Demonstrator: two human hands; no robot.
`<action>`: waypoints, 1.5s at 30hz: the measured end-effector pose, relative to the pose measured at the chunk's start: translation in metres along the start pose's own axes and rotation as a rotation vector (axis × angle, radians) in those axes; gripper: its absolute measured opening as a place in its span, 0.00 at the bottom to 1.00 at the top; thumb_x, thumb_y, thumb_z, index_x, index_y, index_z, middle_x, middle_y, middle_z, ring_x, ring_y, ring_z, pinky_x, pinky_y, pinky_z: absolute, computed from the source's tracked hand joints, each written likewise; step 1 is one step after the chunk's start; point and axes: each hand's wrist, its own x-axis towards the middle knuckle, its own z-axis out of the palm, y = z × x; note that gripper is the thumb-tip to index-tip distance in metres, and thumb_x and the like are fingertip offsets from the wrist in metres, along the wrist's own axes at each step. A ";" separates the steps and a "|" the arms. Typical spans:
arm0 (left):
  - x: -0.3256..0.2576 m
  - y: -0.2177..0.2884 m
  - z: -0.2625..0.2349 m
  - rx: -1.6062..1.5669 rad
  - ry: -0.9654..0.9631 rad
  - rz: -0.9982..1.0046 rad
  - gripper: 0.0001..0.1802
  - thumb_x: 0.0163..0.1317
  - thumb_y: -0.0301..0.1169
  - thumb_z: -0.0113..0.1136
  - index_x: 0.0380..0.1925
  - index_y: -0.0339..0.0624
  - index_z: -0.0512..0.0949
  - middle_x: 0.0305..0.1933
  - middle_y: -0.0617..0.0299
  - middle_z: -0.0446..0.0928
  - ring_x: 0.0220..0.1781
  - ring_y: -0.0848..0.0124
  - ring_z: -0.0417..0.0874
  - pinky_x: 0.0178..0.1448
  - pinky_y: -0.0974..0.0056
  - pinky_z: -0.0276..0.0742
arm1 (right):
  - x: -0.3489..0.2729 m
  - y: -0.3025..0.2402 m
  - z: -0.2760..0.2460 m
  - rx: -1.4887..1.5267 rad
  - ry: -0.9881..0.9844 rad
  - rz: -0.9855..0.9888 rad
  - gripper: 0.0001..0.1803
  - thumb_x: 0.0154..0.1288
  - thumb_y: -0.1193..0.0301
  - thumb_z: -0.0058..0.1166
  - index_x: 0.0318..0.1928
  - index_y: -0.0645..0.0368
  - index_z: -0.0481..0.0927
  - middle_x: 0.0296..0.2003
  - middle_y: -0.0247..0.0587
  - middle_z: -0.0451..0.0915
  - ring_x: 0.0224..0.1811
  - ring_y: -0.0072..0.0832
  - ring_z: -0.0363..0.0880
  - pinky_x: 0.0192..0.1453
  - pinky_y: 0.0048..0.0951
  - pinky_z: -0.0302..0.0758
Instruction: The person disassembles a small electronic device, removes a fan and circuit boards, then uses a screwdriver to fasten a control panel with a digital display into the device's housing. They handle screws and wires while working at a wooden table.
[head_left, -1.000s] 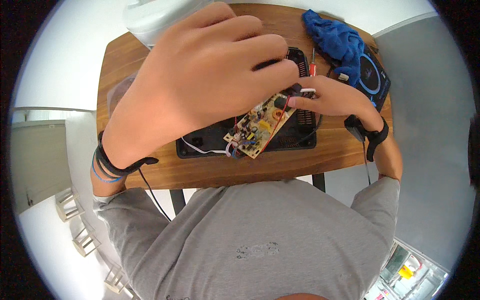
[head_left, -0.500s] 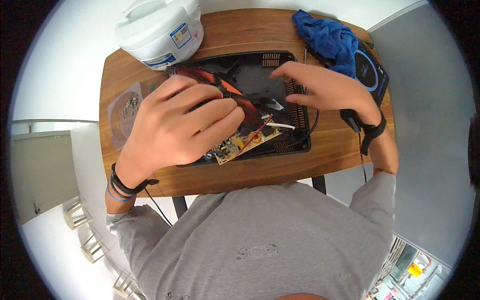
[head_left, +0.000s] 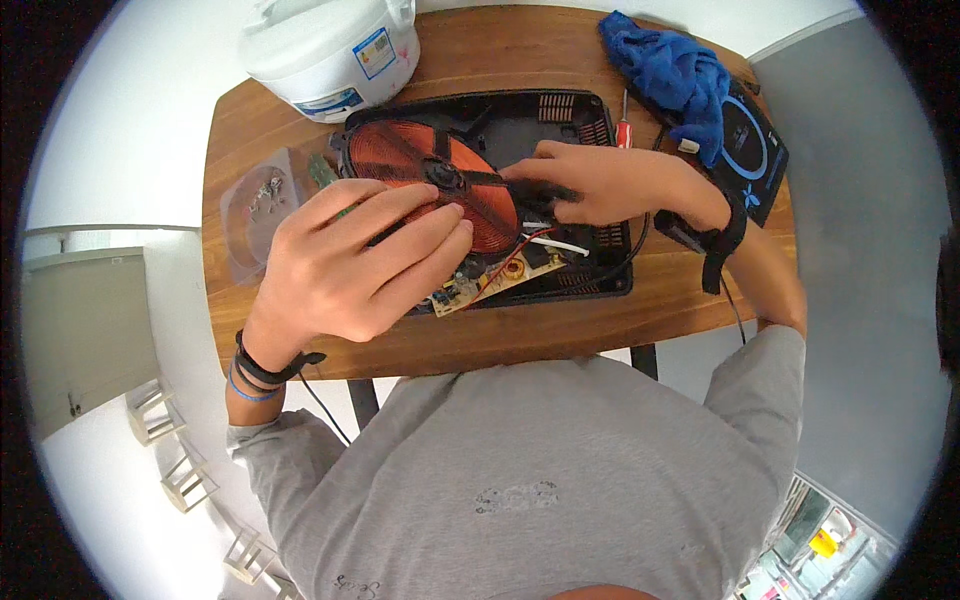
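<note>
An opened black cooker housing lies on the wooden table. A round copper coil disc sits in it, copper side up, above a tan circuit board at the front edge. My left hand lies over the coil's near left rim, fingers curled along it. My right hand pinches a black spoke of the coil near its centre. Red and white wires run between the coil and the board.
A white rice cooker stands at the back left. A blue cloth lies on a black glass panel at the right, with a red screwdriver beside it. A clear plastic tray of screws is at the left.
My left hand has dropped from near the camera down onto the housing. The copper coil now shows face up in the housing and covers most of the circuit board. My right hand moved left to its centre.
</note>
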 end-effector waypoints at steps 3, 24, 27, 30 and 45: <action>-0.004 -0.004 0.004 -0.008 0.025 -0.005 0.21 0.54 0.34 0.69 0.48 0.42 0.94 0.51 0.62 0.95 0.56 0.62 0.95 0.57 0.62 0.87 | -0.005 0.007 0.016 -0.046 0.068 -0.011 0.47 0.69 0.74 0.66 0.87 0.57 0.63 0.70 0.58 0.76 0.66 0.57 0.83 0.74 0.47 0.80; -0.022 0.014 0.000 -0.012 -0.016 -0.085 0.21 0.49 0.31 0.71 0.46 0.42 0.94 0.51 0.62 0.94 0.55 0.63 0.96 0.56 0.63 0.89 | -0.007 0.002 0.008 0.030 0.078 0.159 0.37 0.72 0.55 0.61 0.82 0.36 0.76 0.64 0.58 0.75 0.61 0.59 0.85 0.70 0.49 0.82; -0.026 0.016 0.004 -0.002 -0.008 -0.086 0.21 0.50 0.32 0.72 0.46 0.42 0.94 0.50 0.62 0.95 0.54 0.63 0.96 0.55 0.63 0.89 | -0.012 0.000 0.004 -0.017 0.044 0.271 0.36 0.73 0.56 0.61 0.81 0.40 0.77 0.63 0.58 0.76 0.62 0.58 0.85 0.71 0.49 0.81; -0.028 0.016 0.004 -0.011 -0.014 -0.091 0.20 0.52 0.32 0.71 0.47 0.41 0.94 0.51 0.61 0.95 0.55 0.62 0.96 0.55 0.63 0.89 | -0.023 0.011 0.006 0.049 0.122 0.207 0.36 0.79 0.49 0.57 0.81 0.46 0.77 0.67 0.70 0.80 0.67 0.65 0.86 0.75 0.52 0.81; -0.015 -0.015 0.022 -0.069 0.025 -0.215 0.19 0.55 0.29 0.72 0.48 0.41 0.91 0.48 0.59 0.93 0.50 0.60 0.96 0.51 0.58 0.90 | -0.074 -0.034 0.004 0.203 0.679 -0.150 0.46 0.58 0.80 0.65 0.81 0.51 0.75 0.67 0.49 0.78 0.72 0.42 0.79 0.78 0.40 0.77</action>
